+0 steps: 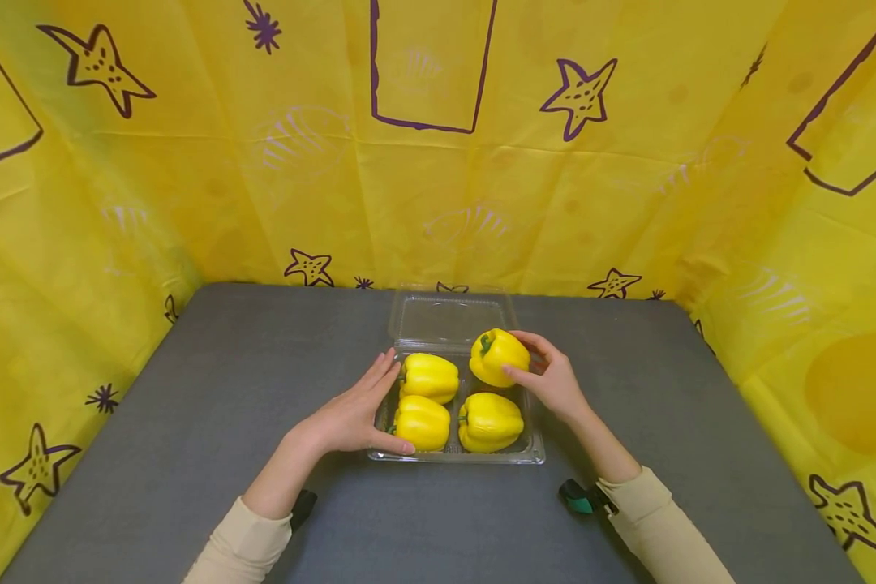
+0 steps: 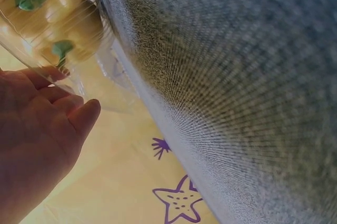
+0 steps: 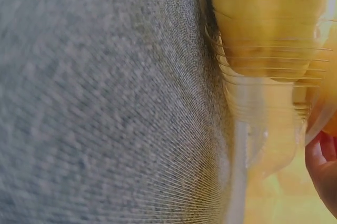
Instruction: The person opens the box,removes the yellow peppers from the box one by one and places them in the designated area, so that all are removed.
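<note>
A clear plastic clamshell container (image 1: 474,458) lies on the table with its lid (image 1: 448,320) folded back. Two yellow bell peppers, a rear one (image 1: 431,377) and a front one (image 1: 422,423), sit in its left half. Another bell pepper (image 1: 492,423) is at the front right. My right hand (image 1: 557,388) grips a fourth bell pepper (image 1: 498,358) above the back right part, thumb in front, other fingers partly hidden behind it. Along the container's left side, my left hand (image 1: 350,412) rests with extended fingers and its thumb by the front edge; the left wrist view shows fingertips (image 2: 55,74) against the clear wall.
The dark grey table (image 1: 248,365) extends around the container. Yellow cloth (image 1: 423,186) printed with starfish hangs behind it and on both sides. A dark strap (image 1: 582,499) is on the right wrist.
</note>
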A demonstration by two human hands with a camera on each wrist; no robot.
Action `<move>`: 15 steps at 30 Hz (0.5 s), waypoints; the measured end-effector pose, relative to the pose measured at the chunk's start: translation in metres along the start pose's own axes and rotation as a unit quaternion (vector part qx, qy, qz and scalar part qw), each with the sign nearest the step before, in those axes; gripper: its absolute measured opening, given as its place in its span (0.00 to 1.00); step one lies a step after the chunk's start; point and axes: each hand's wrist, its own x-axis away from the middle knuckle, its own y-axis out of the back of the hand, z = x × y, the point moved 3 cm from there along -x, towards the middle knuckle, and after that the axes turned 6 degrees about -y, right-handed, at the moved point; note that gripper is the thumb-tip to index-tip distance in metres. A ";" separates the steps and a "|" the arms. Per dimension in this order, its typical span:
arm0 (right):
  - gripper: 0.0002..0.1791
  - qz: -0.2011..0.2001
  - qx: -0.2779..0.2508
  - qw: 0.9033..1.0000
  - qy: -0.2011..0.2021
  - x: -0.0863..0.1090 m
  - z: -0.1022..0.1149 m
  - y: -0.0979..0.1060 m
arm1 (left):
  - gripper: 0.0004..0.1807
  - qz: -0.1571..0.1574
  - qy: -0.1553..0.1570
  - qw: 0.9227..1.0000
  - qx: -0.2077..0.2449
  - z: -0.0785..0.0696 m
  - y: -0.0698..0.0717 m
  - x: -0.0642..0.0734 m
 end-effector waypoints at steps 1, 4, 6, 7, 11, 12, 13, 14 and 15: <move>0.30 -0.002 -0.016 1.000 -0.005 0.000 -0.001 0.001 | 0.71 0.000 -0.001 1.000 0.000 0.000 0.000 0.000; 0.29 -0.012 -0.061 0.998 -0.015 0.000 -0.002 0.002 | 0.71 0.001 0.001 1.000 -0.001 0.000 0.000 0.000; 0.28 -0.022 -0.077 0.996 -0.025 -0.001 -0.002 0.002 | 0.71 0.000 0.001 1.000 -0.001 0.001 0.000 0.000; 0.28 -0.028 -0.084 0.996 -0.032 -0.001 -0.001 0.003 | 0.71 0.000 0.001 1.000 -0.001 0.001 0.000 0.000; 0.27 -0.048 -0.108 0.991 -0.062 -0.001 0.000 0.004 | 0.71 -0.001 -0.005 1.000 -0.001 0.000 0.000 0.000; 0.27 -0.051 -0.116 0.990 -0.066 -0.001 0.001 0.005 | 0.71 0.000 -0.004 1.000 0.000 -0.001 0.000 0.000; 0.26 -0.053 -0.129 0.988 -0.068 -0.001 0.001 0.005 | 0.71 0.000 -0.005 1.000 -0.001 -0.001 0.000 0.000; 0.26 -0.056 -0.142 0.986 -0.068 -0.001 0.002 0.005 | 0.71 0.001 -0.004 1.000 -0.001 -0.001 0.000 0.000; 0.26 -0.059 -0.152 0.984 -0.068 0.000 0.002 0.006 | 0.71 0.001 -0.004 1.000 0.000 -0.001 0.000 0.000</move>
